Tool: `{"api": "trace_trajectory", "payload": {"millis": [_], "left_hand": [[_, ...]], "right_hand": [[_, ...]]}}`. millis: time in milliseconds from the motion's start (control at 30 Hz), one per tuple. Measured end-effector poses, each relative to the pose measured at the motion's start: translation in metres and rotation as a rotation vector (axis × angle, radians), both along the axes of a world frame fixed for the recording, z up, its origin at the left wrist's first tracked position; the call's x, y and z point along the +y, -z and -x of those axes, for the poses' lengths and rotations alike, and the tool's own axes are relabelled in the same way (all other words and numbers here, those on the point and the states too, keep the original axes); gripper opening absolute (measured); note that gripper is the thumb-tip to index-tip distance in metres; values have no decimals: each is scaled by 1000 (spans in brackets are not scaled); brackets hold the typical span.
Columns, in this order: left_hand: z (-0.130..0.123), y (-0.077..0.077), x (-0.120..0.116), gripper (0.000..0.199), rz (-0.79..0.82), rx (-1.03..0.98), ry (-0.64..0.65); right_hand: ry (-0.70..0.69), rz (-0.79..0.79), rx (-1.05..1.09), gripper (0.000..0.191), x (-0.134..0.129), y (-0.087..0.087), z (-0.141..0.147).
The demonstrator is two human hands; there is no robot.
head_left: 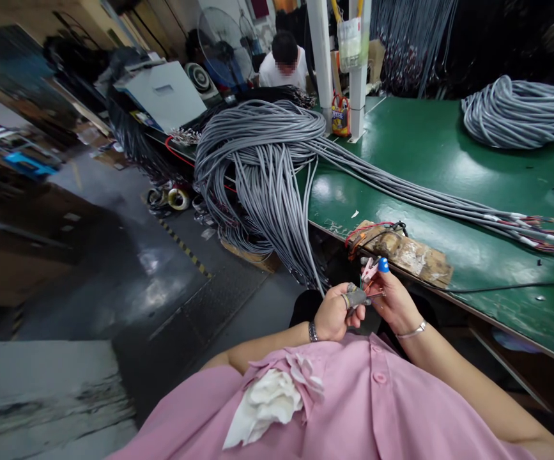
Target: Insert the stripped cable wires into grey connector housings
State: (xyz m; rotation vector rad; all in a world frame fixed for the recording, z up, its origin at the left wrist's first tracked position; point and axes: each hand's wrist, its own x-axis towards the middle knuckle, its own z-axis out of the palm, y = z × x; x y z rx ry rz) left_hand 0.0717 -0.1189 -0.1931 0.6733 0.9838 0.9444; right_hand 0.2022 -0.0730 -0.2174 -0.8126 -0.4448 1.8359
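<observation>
My left hand (335, 314) is closed on the end of a grey cable (319, 281), its thumb wrapped in a grey covering. Thin coloured wires (376, 294) stick out from the cable end towards my right hand (395, 301). A blue cap covers one fingertip of the right hand. Beside that fingertip, in the right hand's grip, is a small pink clip-like piece (369, 271); its exact kind is unclear. Both hands are close together in front of my body, just off the table's edge. The lower right fingers are partly hidden.
A large bundle of grey cables (267, 147) drapes over the edge of the green table (415, 160). On the table lie a worn wooden block (415, 259) with wires and another cable coil (521, 112). A white post (323, 64) and a person (284, 64) are beyond.
</observation>
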Motion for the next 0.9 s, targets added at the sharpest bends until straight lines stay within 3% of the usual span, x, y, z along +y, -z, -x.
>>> {"api": "trace_trajectory", "payload": {"millis": [267,500,733,900], "left_hand": [[7,-7,-11,32,28,22,1],[3,-8,-9,26,-27,-30,-91],[-3,-5,-5,26,-51,-57,-107],[-3,-5,-4,29,-42,-42,-104]], "right_hand": [[-122,24,94,52,-4,-3,-9],[-53,-34,-14,28,-6,-13,-11],[-60,-40,-41,46,-1,2,-7],[-112,47,75,45,2,4,-2]]}}
